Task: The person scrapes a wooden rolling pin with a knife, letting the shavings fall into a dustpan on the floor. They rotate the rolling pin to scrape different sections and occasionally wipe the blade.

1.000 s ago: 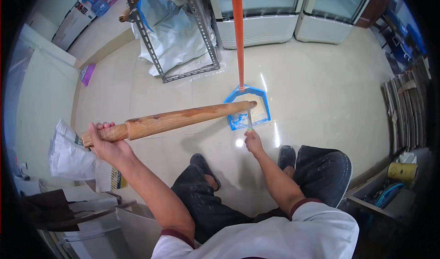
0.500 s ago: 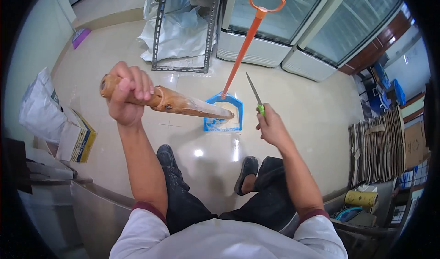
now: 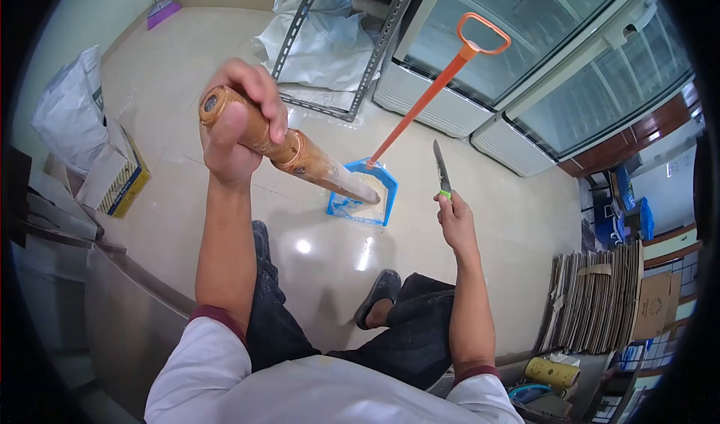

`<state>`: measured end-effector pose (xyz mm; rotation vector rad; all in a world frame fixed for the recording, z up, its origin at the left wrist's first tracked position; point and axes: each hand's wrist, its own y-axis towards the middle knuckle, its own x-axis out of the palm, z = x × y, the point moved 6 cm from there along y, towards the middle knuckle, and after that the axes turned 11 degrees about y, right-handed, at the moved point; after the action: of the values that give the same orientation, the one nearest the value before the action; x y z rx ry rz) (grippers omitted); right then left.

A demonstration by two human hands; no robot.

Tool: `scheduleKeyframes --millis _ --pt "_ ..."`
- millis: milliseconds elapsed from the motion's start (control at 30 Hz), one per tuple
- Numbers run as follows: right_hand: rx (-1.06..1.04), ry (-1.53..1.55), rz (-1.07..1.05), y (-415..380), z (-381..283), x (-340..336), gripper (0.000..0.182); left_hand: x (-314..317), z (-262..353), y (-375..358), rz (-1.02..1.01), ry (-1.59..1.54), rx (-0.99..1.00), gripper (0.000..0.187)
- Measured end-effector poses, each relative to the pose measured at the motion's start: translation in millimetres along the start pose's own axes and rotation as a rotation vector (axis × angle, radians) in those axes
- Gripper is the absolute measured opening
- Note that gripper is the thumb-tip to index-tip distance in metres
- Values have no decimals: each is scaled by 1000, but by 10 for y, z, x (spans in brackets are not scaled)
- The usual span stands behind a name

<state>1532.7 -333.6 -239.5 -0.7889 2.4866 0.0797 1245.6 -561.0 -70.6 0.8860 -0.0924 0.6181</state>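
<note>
My left hand (image 3: 238,120) is wrapped around the handle end of a thick wooden rolling pin (image 3: 319,167), whose pale, dusty far end slopes down over the dustpan in this view. In my right hand (image 3: 457,221) is a knife (image 3: 441,167) with a green handle, its blade pointing up and away from me, with whitish marks along it. Between the two hands, on the floor, stands a blue dustpan (image 3: 391,191) with a long orange handle (image 3: 420,101). Pale powder lies in its pan.
Glass-door fridges (image 3: 517,41) stand at the back right. A metal rack (image 3: 360,71) with white sacks is at the back. On the left are a white sack (image 3: 75,112) and a carton (image 3: 124,184); a purple broom (image 3: 163,13) leans behind. Flattened cardboard (image 3: 592,300) is stacked at right.
The view has turned. My left hand has raised the rolling pin's handle end closer to the camera, and my right hand with the knife has moved a little lower and to the right.
</note>
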Motion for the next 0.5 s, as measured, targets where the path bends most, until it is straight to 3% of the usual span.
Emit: scheduleKeyframes --millis 100,167,333,500 --pt "-24 -46 0 -9 -68 -7 29 -36 14 -10 100 168 120 52" --pt "-42 -67 7 -54 -121 -12 30 -95 -32 -41 65 116 65 60" --pt "-62 -53 36 -118 -173 -52 30 -145 -67 -58 -52 -5 18 73" --pt "2 -51 0 -112 -162 -53 31 -57 -28 -8 -284 -185 -26 75"
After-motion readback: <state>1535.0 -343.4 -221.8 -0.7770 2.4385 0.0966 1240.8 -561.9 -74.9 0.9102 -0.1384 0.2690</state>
